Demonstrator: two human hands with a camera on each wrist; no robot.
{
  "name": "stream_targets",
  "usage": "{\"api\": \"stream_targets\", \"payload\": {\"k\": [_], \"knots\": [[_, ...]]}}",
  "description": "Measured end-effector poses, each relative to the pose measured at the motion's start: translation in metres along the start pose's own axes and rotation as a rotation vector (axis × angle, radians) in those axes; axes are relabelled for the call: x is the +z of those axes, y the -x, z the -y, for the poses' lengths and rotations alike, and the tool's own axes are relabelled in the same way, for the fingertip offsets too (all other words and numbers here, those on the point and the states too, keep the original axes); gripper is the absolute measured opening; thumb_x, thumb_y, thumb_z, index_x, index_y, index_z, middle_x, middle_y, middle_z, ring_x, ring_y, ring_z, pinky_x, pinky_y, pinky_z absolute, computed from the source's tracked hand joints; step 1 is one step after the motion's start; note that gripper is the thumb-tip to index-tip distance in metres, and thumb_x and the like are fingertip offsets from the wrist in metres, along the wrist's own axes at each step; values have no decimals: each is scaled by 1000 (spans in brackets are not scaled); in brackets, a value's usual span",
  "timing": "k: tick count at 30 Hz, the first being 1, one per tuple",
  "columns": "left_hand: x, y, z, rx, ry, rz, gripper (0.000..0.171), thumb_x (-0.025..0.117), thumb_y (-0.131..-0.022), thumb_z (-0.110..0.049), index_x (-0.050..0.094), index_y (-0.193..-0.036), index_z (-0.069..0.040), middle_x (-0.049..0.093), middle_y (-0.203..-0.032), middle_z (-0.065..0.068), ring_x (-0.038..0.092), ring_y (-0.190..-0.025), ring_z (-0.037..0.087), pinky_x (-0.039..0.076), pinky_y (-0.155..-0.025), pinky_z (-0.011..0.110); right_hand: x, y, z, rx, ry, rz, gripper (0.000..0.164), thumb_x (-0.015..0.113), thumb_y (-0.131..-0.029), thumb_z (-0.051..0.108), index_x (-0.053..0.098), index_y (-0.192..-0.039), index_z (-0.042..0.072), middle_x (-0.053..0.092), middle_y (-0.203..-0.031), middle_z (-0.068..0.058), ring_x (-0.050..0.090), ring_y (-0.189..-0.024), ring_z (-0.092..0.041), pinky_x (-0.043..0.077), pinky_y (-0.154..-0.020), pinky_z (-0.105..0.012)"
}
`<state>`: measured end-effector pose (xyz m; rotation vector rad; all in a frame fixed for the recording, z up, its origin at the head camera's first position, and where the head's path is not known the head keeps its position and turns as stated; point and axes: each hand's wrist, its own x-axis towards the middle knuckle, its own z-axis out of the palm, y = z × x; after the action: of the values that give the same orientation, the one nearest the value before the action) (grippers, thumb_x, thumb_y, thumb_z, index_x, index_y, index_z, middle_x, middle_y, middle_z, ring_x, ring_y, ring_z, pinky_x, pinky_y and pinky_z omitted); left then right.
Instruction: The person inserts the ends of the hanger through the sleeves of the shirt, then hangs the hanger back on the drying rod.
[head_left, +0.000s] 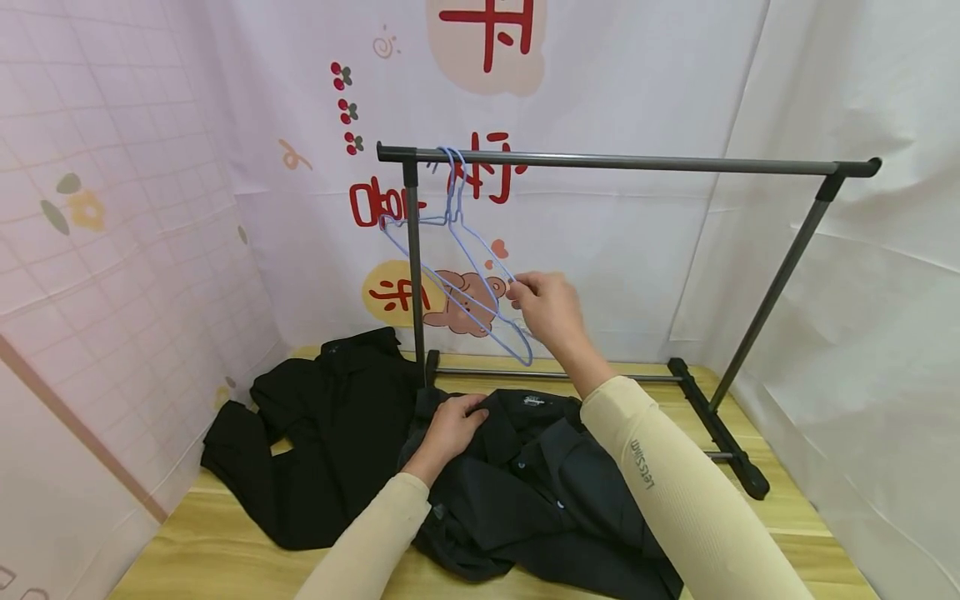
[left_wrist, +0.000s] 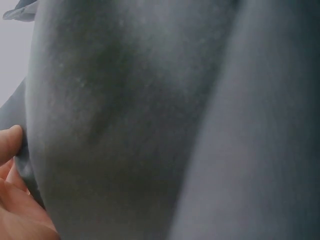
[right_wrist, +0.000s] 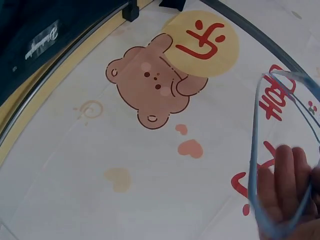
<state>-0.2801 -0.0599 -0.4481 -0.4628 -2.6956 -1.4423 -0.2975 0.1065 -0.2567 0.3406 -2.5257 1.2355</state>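
Note:
Two light-blue hangers [head_left: 487, 248] hang by their hooks near the left end of the rack's bar. My right hand [head_left: 551, 308] pinches one of them at its right side. In the right wrist view, thumb and fingers meet on the blue hanger [right_wrist: 254, 160] at the lower right. On the table below lies a dark buttoned shirt [head_left: 517, 500], collar toward the rack, its label showing. My left hand [head_left: 453, 429] grips the cloth at the shirt's upper left. The left wrist view is mostly filled by blurred dark fabric [left_wrist: 125, 125], with thumb and fingers holding its edge.
A grey metal clothes rack [head_left: 637, 163] stands across the back of the wooden table [head_left: 795, 533], its black foot [head_left: 716, 425] at the right. Left of the shirt lies another black garment [head_left: 337, 433]. Printed white cloth [head_left: 615, 92] hangs behind and at both sides.

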Motion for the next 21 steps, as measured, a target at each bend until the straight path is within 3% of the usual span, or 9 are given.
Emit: {"api": "stream_targets", "payload": {"k": [7,12,21], "knots": [[1,0,0,-7,2,-9,31,57,-102,-13,65,-131,-12,66,-127,10,61,-117,30,47,-97,48,-9,1,2,-16,-96,-169,28,52,-105,19,68,-120,2,74,-101,-10,72,-91,-22,54,-85,-38],[1,-1,0,-35,19,-14,32,57,-102,-14,64,-133,-10,64,-130,11,59,-120,31,46,-99,49,-23,4,-5,-41,-124,-208,29,52,-105,19,67,-123,1,73,-103,-12,72,-91,-22,55,-83,-35],[1,-5,5,-68,51,9,34,56,-103,-15,61,-136,-11,63,-131,10,59,-120,29,46,-99,47,-55,13,-37,-48,-128,-286,32,52,-105,23,68,-123,2,73,-104,-11,72,-92,-22,55,-84,-30]]}}
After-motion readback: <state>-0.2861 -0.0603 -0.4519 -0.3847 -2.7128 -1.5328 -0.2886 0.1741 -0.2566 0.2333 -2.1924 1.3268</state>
